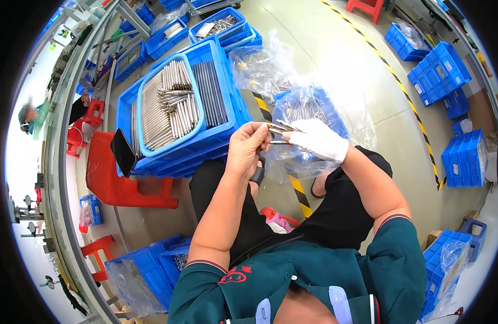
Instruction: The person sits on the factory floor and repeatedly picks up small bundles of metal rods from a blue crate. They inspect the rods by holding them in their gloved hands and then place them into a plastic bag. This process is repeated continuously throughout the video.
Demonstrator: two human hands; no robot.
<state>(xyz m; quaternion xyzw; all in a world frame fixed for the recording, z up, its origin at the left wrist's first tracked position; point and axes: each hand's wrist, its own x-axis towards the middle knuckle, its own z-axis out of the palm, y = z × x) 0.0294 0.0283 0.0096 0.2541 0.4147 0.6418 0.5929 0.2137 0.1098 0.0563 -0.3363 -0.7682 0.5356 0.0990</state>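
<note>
Several thin metal rods (282, 127) are held between my two hands, over the near edge of a blue crate. My bare left hand (249, 143) pinches their left ends between thumb and fingers. A white glove covers my right hand (320, 141), whose fingers are closed round the rods' other ends. Just beyond, a plastic-lined blue crate (339, 120) holds many similar metal rods (308, 108). To my left, a light-blue tray (201, 121) rests on stacked blue crates (227, 141), filled with shiny metal rods (161, 110), some lying crosswise. Darker rods (210, 92) lie beside the tray.
A red stool (111, 178) stands left of the stack, and a black phone-like slab (123, 153) leans at the stack's corner. Clear plastic film (268, 59) spreads on the floor. More blue crates (439, 73) line the right. Another person (30, 116) is at far left.
</note>
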